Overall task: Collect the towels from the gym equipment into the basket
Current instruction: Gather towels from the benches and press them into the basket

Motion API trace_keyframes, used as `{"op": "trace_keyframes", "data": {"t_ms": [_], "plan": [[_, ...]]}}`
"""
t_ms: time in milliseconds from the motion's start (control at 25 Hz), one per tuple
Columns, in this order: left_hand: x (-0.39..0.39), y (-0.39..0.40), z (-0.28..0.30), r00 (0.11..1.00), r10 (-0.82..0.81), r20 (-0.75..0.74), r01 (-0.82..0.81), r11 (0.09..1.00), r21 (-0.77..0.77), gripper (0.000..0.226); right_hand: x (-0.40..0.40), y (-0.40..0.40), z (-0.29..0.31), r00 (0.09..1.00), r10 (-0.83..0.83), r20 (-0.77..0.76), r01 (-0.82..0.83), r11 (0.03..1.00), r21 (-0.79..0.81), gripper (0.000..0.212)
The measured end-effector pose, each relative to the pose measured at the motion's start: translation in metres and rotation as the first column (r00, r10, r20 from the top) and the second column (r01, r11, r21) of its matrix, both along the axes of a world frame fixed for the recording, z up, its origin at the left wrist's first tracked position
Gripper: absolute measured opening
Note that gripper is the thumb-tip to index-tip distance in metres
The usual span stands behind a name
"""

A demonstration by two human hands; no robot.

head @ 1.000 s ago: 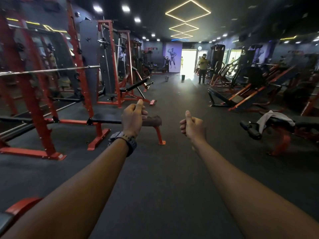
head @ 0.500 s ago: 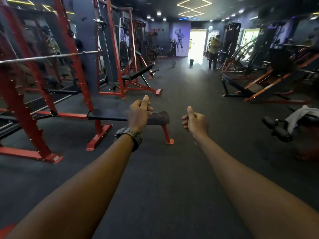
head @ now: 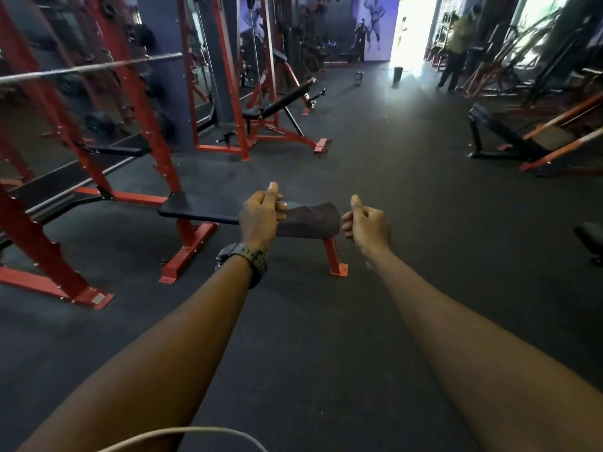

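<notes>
A dark grey towel (head: 310,220) lies draped over the near end of a flat black bench (head: 199,208) with red legs, straight ahead on the floor. Both my arms are stretched out in front of me. My left hand (head: 261,215) is curled into a fist with the thumb up and holds nothing; it overlaps the towel's left end in the picture, well short of it. My right hand (head: 367,225) makes the same thumbs-up fist just right of the towel, also holding nothing. No basket can be seen close by.
Red squat racks (head: 107,102) with a steel bar (head: 91,68) stand at left. An incline bench (head: 284,101) stands behind. Plate-loaded machines (head: 538,138) line the right. A person (head: 456,50) stands far back near the bright doorway. Two small bins (head: 397,75) sit on the dark rubber floor.
The view has tilted down and come closer to the flat bench. The white towel on the right-hand machine has left the picture. Both fists keep their thumbs-up pose.
</notes>
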State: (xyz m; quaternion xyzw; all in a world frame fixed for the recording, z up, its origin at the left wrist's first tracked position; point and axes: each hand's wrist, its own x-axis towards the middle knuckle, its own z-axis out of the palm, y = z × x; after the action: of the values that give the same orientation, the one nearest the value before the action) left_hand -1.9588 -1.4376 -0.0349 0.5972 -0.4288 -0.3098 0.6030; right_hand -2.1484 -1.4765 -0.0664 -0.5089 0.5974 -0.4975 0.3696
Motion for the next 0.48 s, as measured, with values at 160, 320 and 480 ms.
{"op": "trace_keyframes", "data": {"t_ms": [160,320,480], "plan": [[0.017,-0.127,-0.032,1.0,0.008,-0.027,-0.008,1.0,0.015,0.044,0.018,-0.121,-0.026,1.0,0.006,-0.014,-0.006,0.999,0.034,0.056],[0.041,-0.251,-0.055,0.999,0.012,-0.038,-0.009,0.997,0.076,0.041,0.042,-0.239,-0.043,0.998,-0.014,-0.061,0.02,0.995,0.096,0.055],[0.054,-0.35,-0.069,0.999,-0.001,-0.046,0.006,0.993,0.119,0.04,0.058,-0.338,-0.058,0.997,-0.001,-0.073,0.01,0.993,0.12,0.056]]}}
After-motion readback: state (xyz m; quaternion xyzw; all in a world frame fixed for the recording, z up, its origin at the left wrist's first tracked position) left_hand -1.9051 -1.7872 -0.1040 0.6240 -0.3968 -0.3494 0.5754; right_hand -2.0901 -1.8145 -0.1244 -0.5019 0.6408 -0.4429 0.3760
